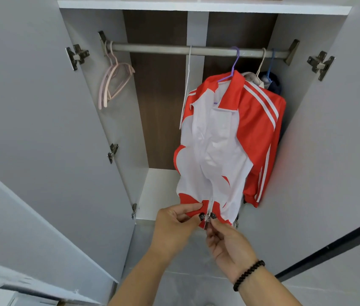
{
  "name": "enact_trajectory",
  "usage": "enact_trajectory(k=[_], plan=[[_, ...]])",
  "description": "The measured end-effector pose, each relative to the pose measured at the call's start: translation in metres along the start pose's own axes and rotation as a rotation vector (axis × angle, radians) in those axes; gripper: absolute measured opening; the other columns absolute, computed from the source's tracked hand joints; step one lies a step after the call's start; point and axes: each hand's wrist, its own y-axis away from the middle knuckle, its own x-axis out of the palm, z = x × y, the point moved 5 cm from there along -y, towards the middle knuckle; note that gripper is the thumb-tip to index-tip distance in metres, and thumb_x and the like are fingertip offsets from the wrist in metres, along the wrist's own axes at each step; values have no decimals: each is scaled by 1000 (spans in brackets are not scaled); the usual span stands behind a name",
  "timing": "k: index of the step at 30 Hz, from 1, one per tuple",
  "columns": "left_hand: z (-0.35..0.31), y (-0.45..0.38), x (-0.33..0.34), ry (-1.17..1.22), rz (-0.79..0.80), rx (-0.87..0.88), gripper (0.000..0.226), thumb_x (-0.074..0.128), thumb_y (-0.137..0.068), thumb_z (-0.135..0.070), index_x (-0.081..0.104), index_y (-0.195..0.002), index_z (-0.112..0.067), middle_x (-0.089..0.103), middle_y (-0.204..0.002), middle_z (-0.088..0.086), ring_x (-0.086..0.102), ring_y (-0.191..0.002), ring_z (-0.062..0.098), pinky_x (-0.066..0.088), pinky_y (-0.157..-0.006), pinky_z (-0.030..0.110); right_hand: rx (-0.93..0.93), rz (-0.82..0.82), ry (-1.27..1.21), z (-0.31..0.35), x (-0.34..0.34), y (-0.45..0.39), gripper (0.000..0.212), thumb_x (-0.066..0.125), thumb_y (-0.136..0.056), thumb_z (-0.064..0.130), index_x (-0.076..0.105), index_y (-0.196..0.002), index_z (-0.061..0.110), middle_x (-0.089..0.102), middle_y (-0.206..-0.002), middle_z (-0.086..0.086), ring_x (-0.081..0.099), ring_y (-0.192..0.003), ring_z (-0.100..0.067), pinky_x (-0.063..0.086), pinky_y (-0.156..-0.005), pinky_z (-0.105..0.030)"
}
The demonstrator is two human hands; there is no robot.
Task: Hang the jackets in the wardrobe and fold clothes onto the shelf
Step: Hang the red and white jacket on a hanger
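A red and white track jacket point(225, 138) hangs on a purple hanger point(234, 62) from the metal rail point(152, 48) of the open wardrobe. Its front is open above the hem. My left hand point(174, 224) pinches the red hem left of the zip. My right hand point(227, 241), with a black bead bracelet on the wrist, pinches the zip slider point(208, 219) at the bottom of the jacket. Behind it hang a pale garment point(251, 77) and a dark blue one point(274, 85) on their own hangers.
Pink empty hangers point(114, 80) hang at the rail's left end, and a thin white hanger point(186, 89) at its middle. The white wardrobe floor point(159, 191) lies below. Both doors point(31, 129) stand open at either side. A shelf point(196, 5) runs above the rail.
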Motion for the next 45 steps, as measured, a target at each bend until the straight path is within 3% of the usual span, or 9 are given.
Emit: enact_trajectory(k=[3,6,10,18,33,42,45], plan=[[4,-1,5,24,4,-22,31,68,-83,7,75,-95,-20,77,-81,-1,73,-78,10,52,-68,11,91,8,196,-2,-4,-2,24,56,-94,24,65,-83,5,59,-62,-6,46,-47,-13,37,-41,-22],[7,-6,9,-37,2,-13,36,62,-84,11,74,-94,-22,77,-82,-6,72,-75,5,50,-66,10,156,27,343,-3,-12,-3,36,53,-94,35,66,-74,8,55,-59,-2,41,-45,-12,31,-41,-22],[15,-13,11,-85,8,-20,38,55,-86,14,73,-93,-19,77,-83,-6,71,-74,6,53,-65,14,185,30,366,2,-21,-8,38,55,-95,26,59,-60,13,49,-55,0,37,-40,-11,28,-35,-20],[43,-17,10,1,-42,-138,29,53,-88,14,70,-95,-9,75,-83,10,68,-64,9,56,-65,19,261,4,311,26,-14,-32,31,53,-93,13,55,-63,10,46,-53,-2,36,-37,-9,27,-33,-17],[71,-32,-27,50,-197,-222,23,56,-91,8,69,-93,-11,72,-65,-5,69,-62,9,56,-64,20,333,41,528,42,29,-83,28,53,-89,9,55,-61,11,45,-49,1,35,-36,-7,27,-34,-14],[78,-38,-44,48,-322,-263,27,53,-92,12,66,-89,-12,72,-66,-8,70,-65,11,58,-65,22,323,91,619,55,64,-110,27,53,-92,10,56,-65,10,43,-54,1,32,-40,-7,25,-34,-14],[80,-43,-44,37,-327,-263,29,52,-90,14,66,-88,-11,72,-69,-1,69,-72,17,57,-64,20,326,110,606,65,70,-121,24,51,-92,9,57,-69,9,43,-54,2,30,-38,-7,24,-33,-14]])
